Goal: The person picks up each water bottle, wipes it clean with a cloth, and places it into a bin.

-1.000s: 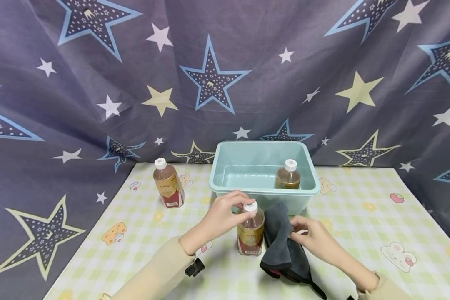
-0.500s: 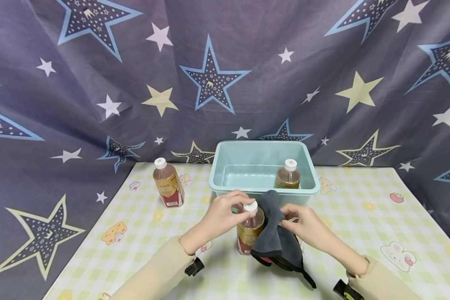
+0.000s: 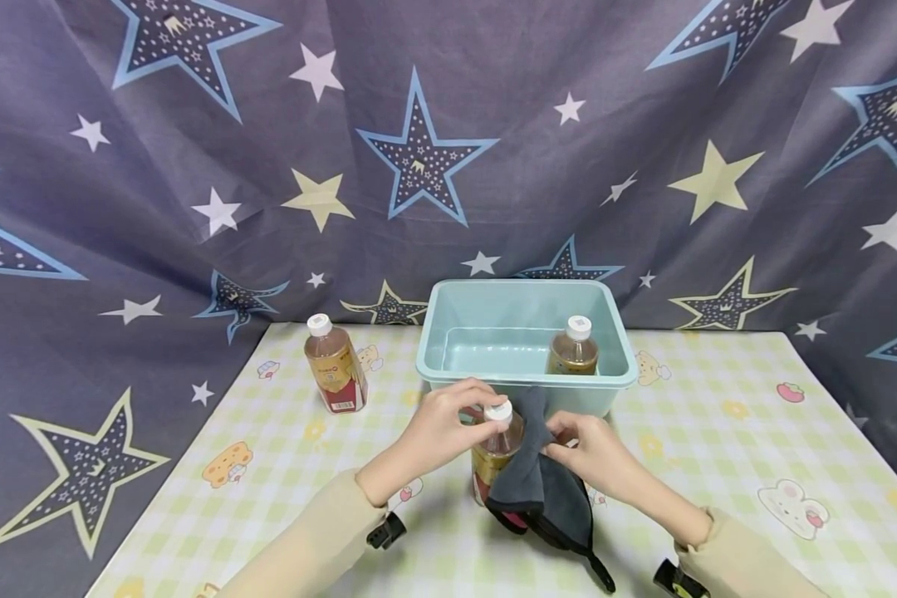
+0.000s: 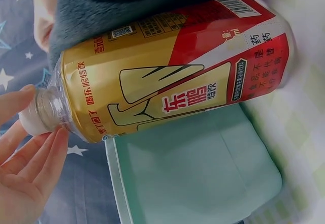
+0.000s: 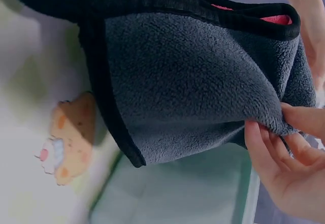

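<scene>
My left hand (image 3: 452, 419) pinches the white cap of a drink bottle (image 4: 177, 71) with a gold and red label, standing upright in front of the bin. My right hand (image 3: 586, 448) pinches a dark grey cleaning cloth (image 5: 193, 66) with black edging and a pink underside. The cloth drapes against the bottle's right side and covers part of its label in the head view. Its black loop hangs low toward the table. In the left wrist view, fingers and thumb surround the cap, and the cloth lies along the bottle's far side.
A light blue plastic bin (image 3: 463, 381) stands behind the hands, with a second bottle (image 3: 574, 353) inside at its right. Another bottle (image 3: 335, 370) stands at the table's back left. A checked cloth (image 3: 269, 515) covers the table; a star-printed curtain (image 3: 523, 191) hangs behind.
My right hand has moved left with the cloth, which has come from beside the bottle to overlap its right side. The left hand has stayed on the cap.
</scene>
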